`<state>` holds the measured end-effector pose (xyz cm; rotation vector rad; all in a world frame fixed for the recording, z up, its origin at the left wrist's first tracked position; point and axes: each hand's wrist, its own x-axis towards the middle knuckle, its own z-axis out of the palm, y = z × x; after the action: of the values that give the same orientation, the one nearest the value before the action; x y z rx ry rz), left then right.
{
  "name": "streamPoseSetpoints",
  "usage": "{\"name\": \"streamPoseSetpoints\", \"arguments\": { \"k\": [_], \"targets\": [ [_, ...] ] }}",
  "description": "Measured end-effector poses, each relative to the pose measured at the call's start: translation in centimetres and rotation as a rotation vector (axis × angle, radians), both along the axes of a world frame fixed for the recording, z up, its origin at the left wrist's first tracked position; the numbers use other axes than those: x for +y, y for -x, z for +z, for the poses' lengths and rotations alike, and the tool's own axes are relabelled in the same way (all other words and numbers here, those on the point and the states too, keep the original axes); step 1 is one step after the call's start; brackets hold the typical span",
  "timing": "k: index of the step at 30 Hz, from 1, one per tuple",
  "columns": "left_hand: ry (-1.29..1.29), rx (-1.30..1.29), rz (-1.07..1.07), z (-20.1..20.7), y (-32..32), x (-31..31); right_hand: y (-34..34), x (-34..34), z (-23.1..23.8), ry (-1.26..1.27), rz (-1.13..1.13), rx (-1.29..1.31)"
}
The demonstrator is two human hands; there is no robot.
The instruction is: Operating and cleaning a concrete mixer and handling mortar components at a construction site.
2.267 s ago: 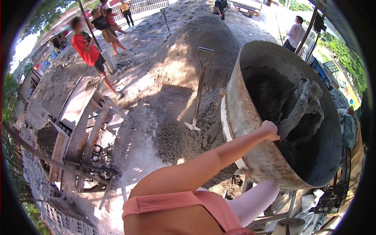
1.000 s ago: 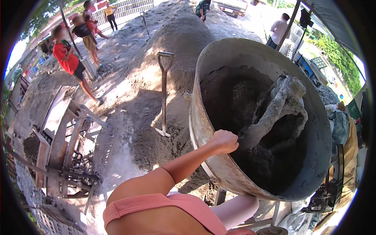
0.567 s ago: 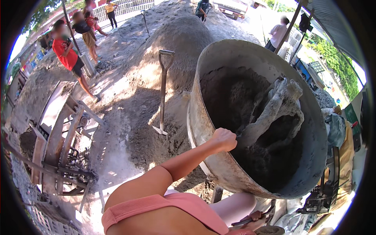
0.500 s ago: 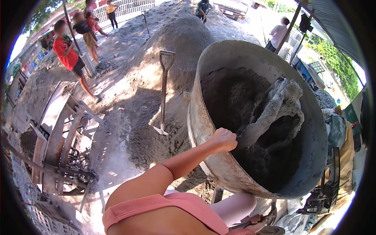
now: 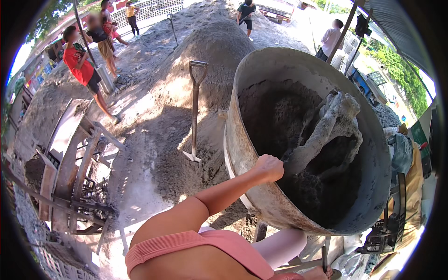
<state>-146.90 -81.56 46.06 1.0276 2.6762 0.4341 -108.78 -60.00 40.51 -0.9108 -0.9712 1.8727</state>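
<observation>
A large metal mixer drum [image 5: 378, 158], its outside rusty and its mouth tilted toward me, stands before me. Dark wet mix [image 5: 275, 109] coats its inside, and a mortar-crusted mixing blade [image 5: 329, 126] crosses it. My left hand [image 5: 269, 168] is closed over the drum's near left rim, fingers curled inward. Below the drum, at the lower edge, my right hand [image 5: 322, 273] is wrapped round a dark metal bar [image 5: 324, 256]. Most of that hand is cut off by the picture's edge.
Left of the drum, a shovel [image 5: 195, 107] stands in grey sand. Behind it rises a sand mound [image 5: 205, 51]. A metal frame [image 5: 77, 172] sits at the left. People in red [image 5: 79, 63] and other clothes stand farther off. Sacks [image 5: 403, 154] and a black crate [image 5: 378, 238] lie on the right.
My right hand has moved slightly right and down, and the bar in it now points more upright. My left hand stays on the rim. A distant person has stepped out from behind the mound.
</observation>
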Motion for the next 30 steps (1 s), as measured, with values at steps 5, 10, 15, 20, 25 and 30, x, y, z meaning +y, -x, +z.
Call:
{"name": "streamPoseSetpoints", "arguments": {
  "k": [5, 10, 15, 20, 25, 30],
  "targets": [
    [-0.002, -0.027, 0.032, -0.7, 0.1, 0.2, 1.4, -0.9, 1.3, -0.12, -0.032, -0.076],
    [-0.637, 0.014, 0.036, -0.4, 0.7, -1.1, 2.8, -2.3, 2.5, -0.234, -0.059, -0.165],
    [-0.892, 0.469, 0.316, -1.3, 9.7, -4.9, 3.7, -4.0, 3.7, -0.339, -0.095, -0.27],
    [-0.649, 0.561, 0.471, -2.3, 12.9, -6.1, 5.2, -6.3, 4.7, -0.434, -0.127, -0.375],
    [-0.897, 0.305, 0.279, -2.7, 15.0, -6.6, 7.3, -9.3, 6.4, -0.854, 0.098, -0.42],
    [-0.542, 0.385, 0.221, -4.1, 17.1, -9.7, 13.0, -13.2, 8.9, -1.931, 0.75, -0.47]
  ]
}}
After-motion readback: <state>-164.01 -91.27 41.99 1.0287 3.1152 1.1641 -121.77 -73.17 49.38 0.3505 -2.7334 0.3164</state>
